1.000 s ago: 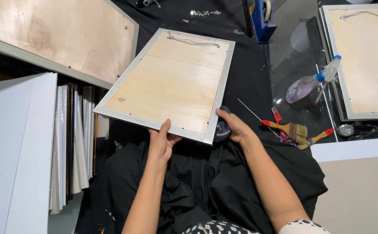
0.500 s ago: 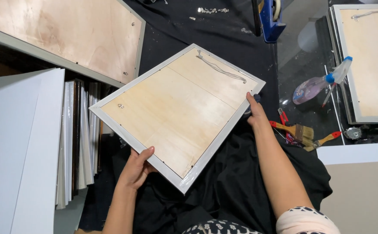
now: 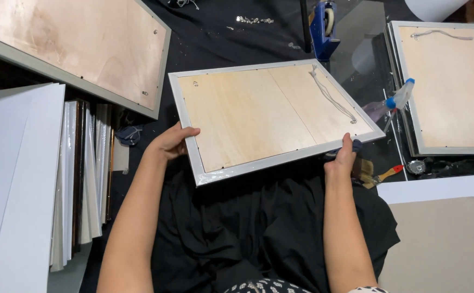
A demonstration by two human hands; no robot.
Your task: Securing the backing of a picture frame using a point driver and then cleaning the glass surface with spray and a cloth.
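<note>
I hold a silver-edged picture frame face down, its pale wooden backing and a hanging cord toward me. My left hand grips the frame's left edge with the thumb on top. My right hand grips the near edge close to the right corner. The frame lies wide side across, above the black cloth over my lap.
A larger frame lies back-up at the top left, and another frame at the right. Stacked white boards and frames stand on edge at the left. A spray bottle, a paintbrush, a blue tape dispenser and a grey board lie to the right.
The frame has turned in my hands from a tilted, diamond-like position to lying wide across. My left hand moved up its left edge and my right hand down to the near right corner.
</note>
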